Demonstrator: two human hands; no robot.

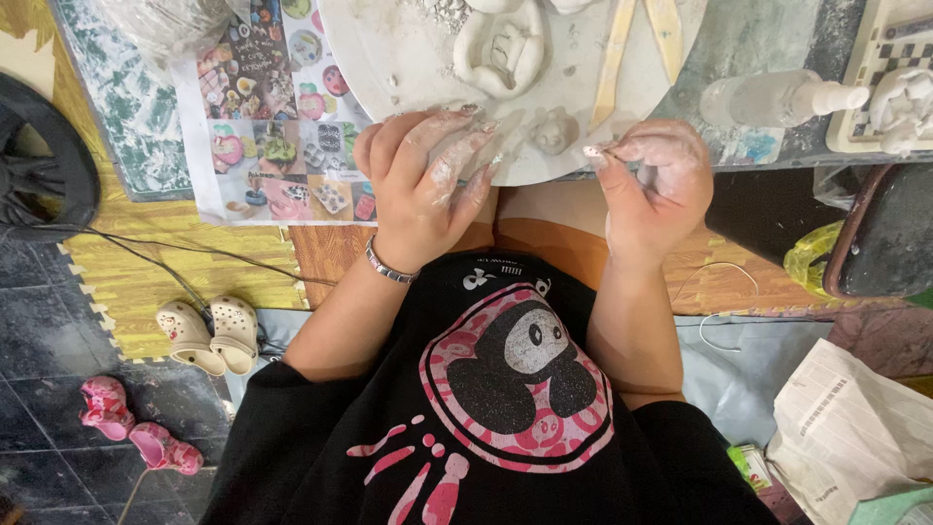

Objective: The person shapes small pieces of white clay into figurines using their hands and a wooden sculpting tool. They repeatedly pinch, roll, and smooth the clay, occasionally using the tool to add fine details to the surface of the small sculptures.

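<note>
On the floor lie beige clogs (pixel 207 335). The left hand (pixel 420 185), fingers spread, rests at the round board's (pixel 408 68) edge beside a small clay lump (pixel 552 131). The right hand (pixel 653 180) pinches what seems a clay bit (pixel 595 152).

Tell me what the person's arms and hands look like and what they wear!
Both arms are bare below short black sleeves. The left hand has a silver beaded bracelet at the wrist and long nails. The right hand wears nothing. Pale, dusty clay smears coat the fingers of both hands.
</note>
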